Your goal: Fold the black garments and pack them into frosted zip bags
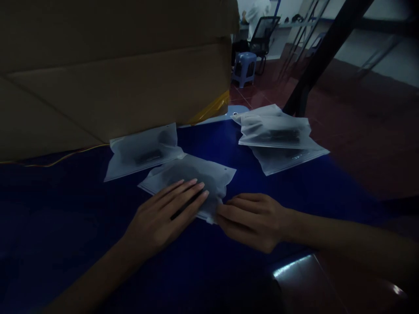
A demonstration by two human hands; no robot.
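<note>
A frosted plastic zip bag [188, 176] with a dark item inside lies on the blue table top [72, 218], under both hands. My left hand [163, 213] rests flat on it, fingers together and pointing right. At the bag's lower right corner, my right hand [252, 221] curls its fingers against the edge, and its thumb is hidden. Just beyond, a similar bag [144, 150] lies against a large cardboard box [111, 74]. Two more bags [275, 133] [288, 159] overlap at the far right of the table.
An orange wire [62, 158] runs along the box's base, and yellow tape [209, 108] shows at its corner. A black metal post [327, 56] rises behind the table over a red tiled floor [369, 131]. Further back are a blue stool [244, 69], a mesh chair [263, 39] and a person in white [258, 15].
</note>
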